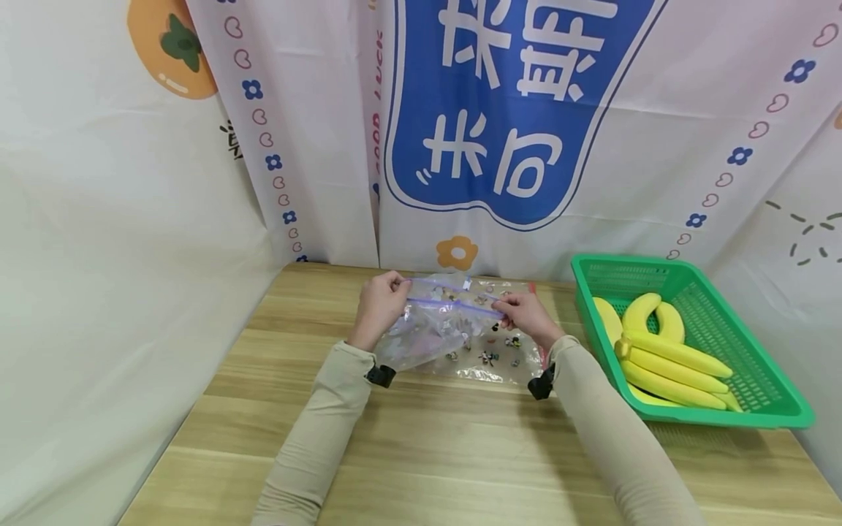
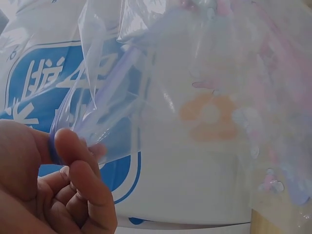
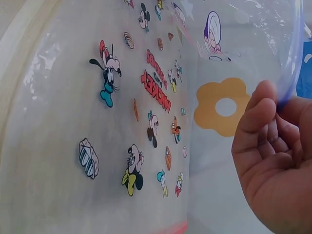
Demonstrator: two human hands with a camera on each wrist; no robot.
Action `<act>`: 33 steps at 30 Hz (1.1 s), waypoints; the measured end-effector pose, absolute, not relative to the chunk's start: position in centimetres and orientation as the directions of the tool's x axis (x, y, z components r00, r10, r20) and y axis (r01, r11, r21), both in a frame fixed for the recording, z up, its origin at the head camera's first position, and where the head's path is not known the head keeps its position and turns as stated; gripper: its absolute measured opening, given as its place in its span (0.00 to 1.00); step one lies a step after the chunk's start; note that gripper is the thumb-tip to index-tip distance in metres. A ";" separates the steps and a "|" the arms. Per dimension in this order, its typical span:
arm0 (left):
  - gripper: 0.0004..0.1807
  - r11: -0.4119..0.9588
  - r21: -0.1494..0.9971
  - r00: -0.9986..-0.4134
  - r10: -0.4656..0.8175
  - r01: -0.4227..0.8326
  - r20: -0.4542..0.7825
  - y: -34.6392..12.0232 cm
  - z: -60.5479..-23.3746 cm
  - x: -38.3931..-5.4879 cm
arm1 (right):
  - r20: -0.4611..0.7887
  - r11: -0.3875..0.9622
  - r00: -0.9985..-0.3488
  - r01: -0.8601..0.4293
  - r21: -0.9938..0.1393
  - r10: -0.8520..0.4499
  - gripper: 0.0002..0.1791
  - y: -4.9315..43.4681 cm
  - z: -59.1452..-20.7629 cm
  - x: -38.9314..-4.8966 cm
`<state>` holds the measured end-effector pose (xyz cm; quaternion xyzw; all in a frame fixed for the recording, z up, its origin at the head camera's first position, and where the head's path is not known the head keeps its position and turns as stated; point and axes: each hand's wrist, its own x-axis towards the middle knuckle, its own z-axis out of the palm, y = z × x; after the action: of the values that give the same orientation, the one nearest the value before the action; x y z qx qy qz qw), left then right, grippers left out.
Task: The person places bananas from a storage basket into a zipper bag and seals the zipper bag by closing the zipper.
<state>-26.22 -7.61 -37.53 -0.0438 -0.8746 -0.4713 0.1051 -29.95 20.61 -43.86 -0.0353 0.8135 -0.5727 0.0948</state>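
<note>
A clear zip bag with a purple zip strip is held up by its top edge between both hands. My left hand pinches one end of the strip between thumb and fingers; the left wrist view shows that hand gripping the purple edge. At the other end, my right hand pinches the strip, also seen close up as the right hand. Beneath lies a second clear bag printed with small cartoon figures and a red strip along its right side, flat on the wooden table.
To the right stands a green plastic basket holding several yellow bananas. A white printed cloth with a blue panel hangs behind the table, and a pale sheet covers the left side.
</note>
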 end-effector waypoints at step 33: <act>0.13 0.511 0.844 -0.983 0.163 0.161 0.089 -5.5 -38.3 -26.8 | -0.160 0.304 -0.954 0.078 -0.949 -0.253 0.11 20.3 -43.0 -29.0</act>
<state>-26.79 -5.49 -38.28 -0.0932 -0.8693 -0.4854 -0.0007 -29.03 20.31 -43.03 -0.0549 0.7952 -0.5871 0.1409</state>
